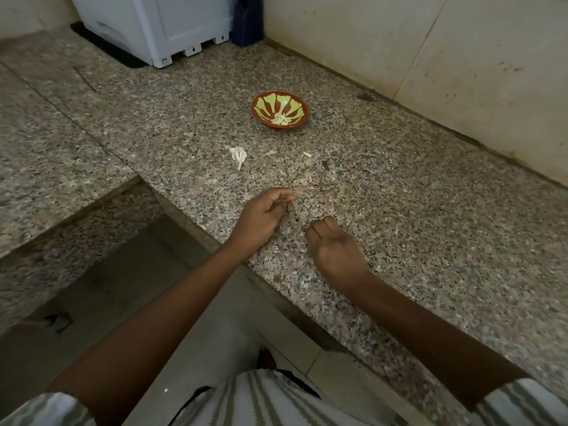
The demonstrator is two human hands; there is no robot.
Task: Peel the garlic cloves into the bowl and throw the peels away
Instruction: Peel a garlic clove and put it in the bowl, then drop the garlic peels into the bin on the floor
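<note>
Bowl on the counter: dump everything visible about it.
The bowl is small, round and shallow, red-brown on rim and outside, with yellow-green petal stripes fanning from the centre inside; glazed ceramic or plastic, I cannot tell. It sits upright on the speckled stone counter, toward the wall. A small pile of pale peeled garlic cloves lies in its bottom. Nothing else touches it: the left hand and right hand are well in front, apart from it.

- bowl (279, 103) — red-brown, with yellow-green petal stripes inside
- garlic cloves (280, 119) — pale cream
- surface (415, 229) — speckled grey-pink granite
- shirt (264, 401) — white with green stripes
</note>
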